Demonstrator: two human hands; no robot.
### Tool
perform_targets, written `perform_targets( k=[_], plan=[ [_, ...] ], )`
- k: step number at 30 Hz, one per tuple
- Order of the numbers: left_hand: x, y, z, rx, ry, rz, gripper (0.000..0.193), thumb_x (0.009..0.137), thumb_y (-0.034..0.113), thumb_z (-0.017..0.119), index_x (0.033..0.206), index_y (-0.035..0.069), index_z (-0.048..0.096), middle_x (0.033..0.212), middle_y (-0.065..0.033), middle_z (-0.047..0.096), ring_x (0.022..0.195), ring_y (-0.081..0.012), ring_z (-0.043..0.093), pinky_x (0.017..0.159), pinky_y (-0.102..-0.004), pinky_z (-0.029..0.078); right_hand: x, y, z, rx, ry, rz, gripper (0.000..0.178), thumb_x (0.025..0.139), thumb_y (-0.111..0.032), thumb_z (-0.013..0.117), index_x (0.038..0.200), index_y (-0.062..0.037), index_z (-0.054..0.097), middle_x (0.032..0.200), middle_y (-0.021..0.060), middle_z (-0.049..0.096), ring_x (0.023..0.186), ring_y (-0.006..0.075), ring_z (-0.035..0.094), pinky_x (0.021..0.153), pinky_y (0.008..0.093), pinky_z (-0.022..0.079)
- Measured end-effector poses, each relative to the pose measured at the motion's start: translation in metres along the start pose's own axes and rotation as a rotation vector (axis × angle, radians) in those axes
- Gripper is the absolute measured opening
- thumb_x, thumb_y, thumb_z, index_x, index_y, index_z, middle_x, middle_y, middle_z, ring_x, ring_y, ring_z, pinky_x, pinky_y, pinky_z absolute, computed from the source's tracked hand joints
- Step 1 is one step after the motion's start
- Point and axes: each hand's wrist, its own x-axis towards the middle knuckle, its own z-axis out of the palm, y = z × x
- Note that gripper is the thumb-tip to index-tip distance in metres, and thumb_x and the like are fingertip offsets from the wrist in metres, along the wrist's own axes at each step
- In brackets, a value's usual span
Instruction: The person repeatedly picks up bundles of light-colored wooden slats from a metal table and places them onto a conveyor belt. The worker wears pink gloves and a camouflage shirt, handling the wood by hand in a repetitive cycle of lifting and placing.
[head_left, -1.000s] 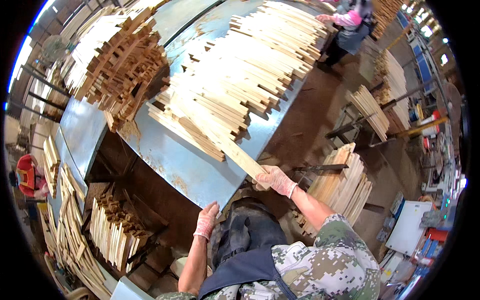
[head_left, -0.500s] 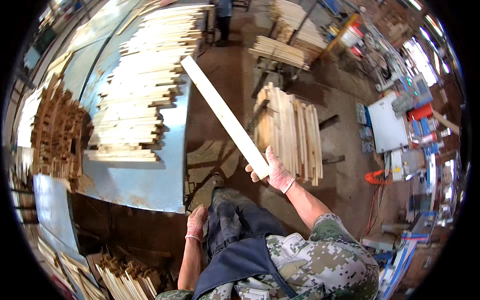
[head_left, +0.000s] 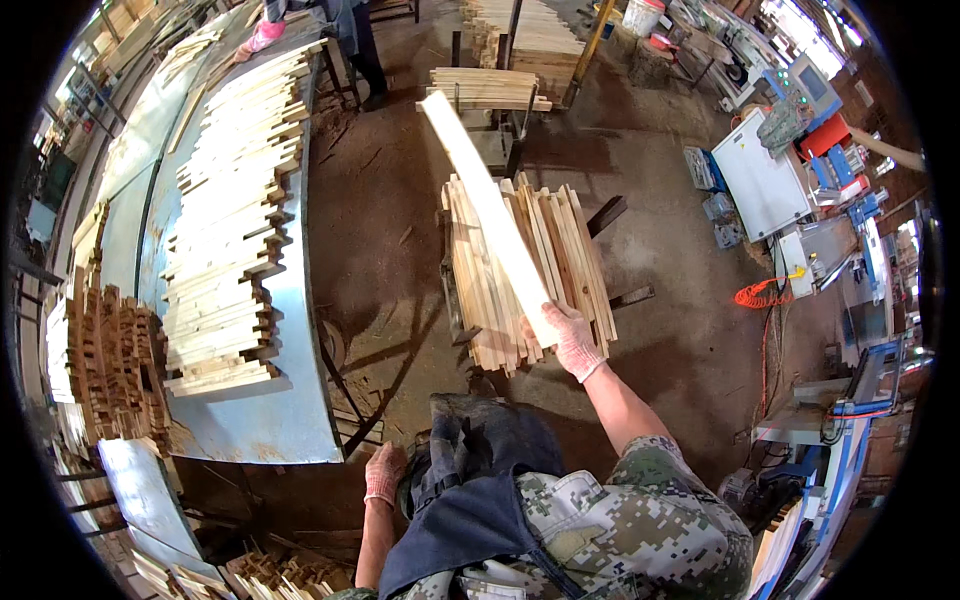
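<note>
The board (head_left: pixel 485 215) has come away from the bench (head_left: pixel 310 400). A second ago it lay slantwise over the bench's near edge, its far end among the boards there. Half a second ago it was off the bench, pointing across the gap toward the row of boards. Now it crosses over the stack (head_left: pixel 580 270) on the floor rack, its far end reaching past the stack toward a smaller pile (head_left: pixel 490 88) beyond.

The right hand (head_left: pixel 568 338), in a knit glove, is closed around the board's near end, thumb on top and fingers underneath, and carries it alone. The view has swung with the person, so the bench now lies to the left and the stack straight ahead.

For the work, this means that the board is parted from the row (head_left: pixel 230 230) on the bench and lined up roughly lengthwise with the stack's pieces, at a slight slant. Whether it touches them is hard to judge from overhead.

The left hand (head_left: pixel 385 472) hangs low near the bench's corner, fingers curled into a loose fist, with nothing showing in it. At the bench's far end, a co-worker's pink sleeve (head_left: pixel 268 33) reaches over the surface.
</note>
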Motion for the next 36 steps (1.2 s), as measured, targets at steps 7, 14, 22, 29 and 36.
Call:
perform_targets(
  k=[7,14,22,29,36],
  plan=[
    [-0.024,-0.004,0.055,-0.066,0.003,-0.026,0.035,0.105,0.032,0.067,0.121,0.002,0.073,0.115,-0.0108,0.077,0.100,-0.0247,0.073,0.088,-0.0369,0.058,0.067,0.062,-0.181,-0.353,0.281,0.011,0.037,0.099,-0.021,0.075,0.127,0.0031,0.073,0.108,0.0040,0.074,0.099,0.0162,0.065,0.092,0.0328,0.051],
    [-0.057,-0.011,0.058,0.129,0.200,-0.055,0.044,0.103,0.031,0.072,0.132,-0.002,0.071,0.121,-0.0146,0.075,0.106,-0.0289,0.072,0.094,-0.0410,0.059,0.083,0.134,-0.258,-0.943,0.380,0.087,0.043,0.099,-0.021,0.073,0.135,0.0044,0.068,0.112,0.0177,0.078,0.102,0.0218,0.071,0.091,0.0331,0.054],
    [-0.086,-0.012,0.049,-0.071,0.378,-0.144,0.025,0.102,0.029,0.070,0.109,0.006,0.078,0.095,0.0002,0.070,0.085,-0.0136,0.061,0.077,-0.0313,0.051,0.084,0.080,-0.161,-1.178,0.142,0.515,0.061,0.109,-0.046,0.038,0.153,-0.0089,0.059,0.163,0.0212,0.052,0.153,0.0404,0.044,0.127,0.0468,0.033],
    [-0.073,-0.014,-0.006,0.124,0.315,-0.014,0.020,0.100,0.028,0.067,0.091,0.012,0.074,0.086,0.0028,0.061,0.077,-0.0129,0.052,0.071,-0.0322,0.043,0.137,0.095,-0.160,-1.240,0.464,0.058,0.060,0.112,-0.034,0.053,0.163,-0.0031,0.043,0.161,0.0259,0.052,0.143,0.0411,0.055,0.118,0.0451,0.044],
    [-0.025,-0.024,-0.112,-0.067,0.389,0.031,0.027,0.103,0.030,0.069,0.103,0.005,0.078,0.093,-0.0026,0.073,0.085,-0.0150,0.066,0.079,-0.0324,0.053,0.184,0.019,0.079,-0.878,0.194,-0.585,0.059,0.110,-0.026,0.061,0.163,-0.0024,0.045,0.131,0.0171,0.072,0.120,0.0284,0.067,0.107,0.0413,0.051]
  ],
)
